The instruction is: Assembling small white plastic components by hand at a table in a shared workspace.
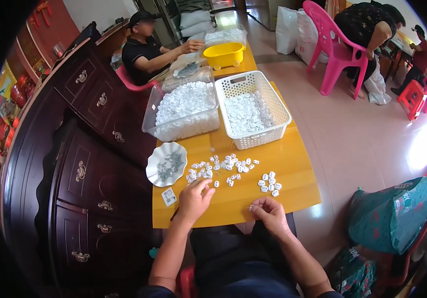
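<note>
Dark wood cabinet (pixel 106 174) with metal handles (pixel 80 171) lines left side; pale wall (pixel 99 14) upper left. Tiled floor (pixel 347 129), glare (pixel 426 146) far right. Pink plastic chair (pixel 341 55), red stool (pixel 411 102) stand right.

Loose pieces (pixel 230 160) lie beyond left hand (pixel 195 201); small cluster (pixel 271 187) beyond right hand (pixel 271 215). Dish (pixel 152 166): ahead-left of left hand. Basket (pixel 263 141): farther beyond both; tub (pixel 186 130) at its left.

Right fingers (pixel 262 202) in a pinch

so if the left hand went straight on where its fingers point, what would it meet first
Probably the loose small white pieces scattered on the table just ahead of the left hand; whether its fingers already touch one is unclear.
</note>
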The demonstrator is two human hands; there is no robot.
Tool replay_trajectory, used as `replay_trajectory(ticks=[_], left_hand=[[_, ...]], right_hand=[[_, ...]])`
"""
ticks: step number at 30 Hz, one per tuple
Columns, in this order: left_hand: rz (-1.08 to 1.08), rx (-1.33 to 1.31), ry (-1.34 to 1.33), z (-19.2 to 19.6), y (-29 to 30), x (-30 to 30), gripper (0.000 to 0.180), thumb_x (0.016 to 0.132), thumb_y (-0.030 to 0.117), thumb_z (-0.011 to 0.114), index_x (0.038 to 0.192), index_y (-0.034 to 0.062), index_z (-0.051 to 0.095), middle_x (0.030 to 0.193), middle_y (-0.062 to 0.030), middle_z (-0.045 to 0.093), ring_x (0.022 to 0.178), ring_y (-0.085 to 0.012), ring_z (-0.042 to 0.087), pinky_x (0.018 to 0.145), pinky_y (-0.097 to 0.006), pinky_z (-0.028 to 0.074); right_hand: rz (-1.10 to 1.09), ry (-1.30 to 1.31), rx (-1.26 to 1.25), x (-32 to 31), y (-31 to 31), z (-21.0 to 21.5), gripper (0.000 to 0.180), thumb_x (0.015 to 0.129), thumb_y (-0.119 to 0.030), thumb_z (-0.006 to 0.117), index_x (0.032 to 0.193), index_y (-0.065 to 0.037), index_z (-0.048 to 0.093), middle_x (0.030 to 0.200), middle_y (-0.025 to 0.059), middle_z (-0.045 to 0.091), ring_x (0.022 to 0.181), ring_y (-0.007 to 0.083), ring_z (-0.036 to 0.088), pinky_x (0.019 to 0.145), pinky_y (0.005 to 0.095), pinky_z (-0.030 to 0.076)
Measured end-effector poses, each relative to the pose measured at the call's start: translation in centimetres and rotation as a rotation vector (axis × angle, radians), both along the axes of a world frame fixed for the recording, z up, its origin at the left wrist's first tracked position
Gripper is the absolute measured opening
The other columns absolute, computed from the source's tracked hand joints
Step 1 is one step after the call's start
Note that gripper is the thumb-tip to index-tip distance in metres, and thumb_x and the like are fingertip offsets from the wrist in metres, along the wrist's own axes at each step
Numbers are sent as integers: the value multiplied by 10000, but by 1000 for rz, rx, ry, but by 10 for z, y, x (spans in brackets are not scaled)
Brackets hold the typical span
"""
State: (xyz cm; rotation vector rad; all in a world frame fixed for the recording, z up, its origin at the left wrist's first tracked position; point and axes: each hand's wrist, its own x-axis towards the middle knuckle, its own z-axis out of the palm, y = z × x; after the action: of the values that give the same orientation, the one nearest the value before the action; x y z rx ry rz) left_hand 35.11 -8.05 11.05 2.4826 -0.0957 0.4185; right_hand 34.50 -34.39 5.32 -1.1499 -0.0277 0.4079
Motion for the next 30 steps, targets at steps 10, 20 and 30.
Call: replay_trajectory(ticks=[10,20,30], left_hand=[[-19,154,-36,-38,-7,30,170,875,176,729,996,58,712,941,-149,689,857,-380,673,728,-462,551],[8,267,-26,-50,-14,2,88,890,95,606,954,35,598,935,-176,666,850,-408,658,729,-503,538],[23,-655,159,-32,-19,-57,111,991,69,553,1035,25,644,707,45,534,539,-26,455,487,-208,380]], right_hand=[[-31,-51,-66,0,2,-6,106,956,-67,700,1030,4,673,840,9,678,753,68,627,674,225,515],[15,-119,-58,1,2,-12,104,963,-83,689,1027,-7,659,843,-8,654,731,71,612,672,224,513],[-5,-138,18,-11,0,-4,106,944,-96,707,1020,-28,678,865,1,659,743,83,616,697,231,522]])
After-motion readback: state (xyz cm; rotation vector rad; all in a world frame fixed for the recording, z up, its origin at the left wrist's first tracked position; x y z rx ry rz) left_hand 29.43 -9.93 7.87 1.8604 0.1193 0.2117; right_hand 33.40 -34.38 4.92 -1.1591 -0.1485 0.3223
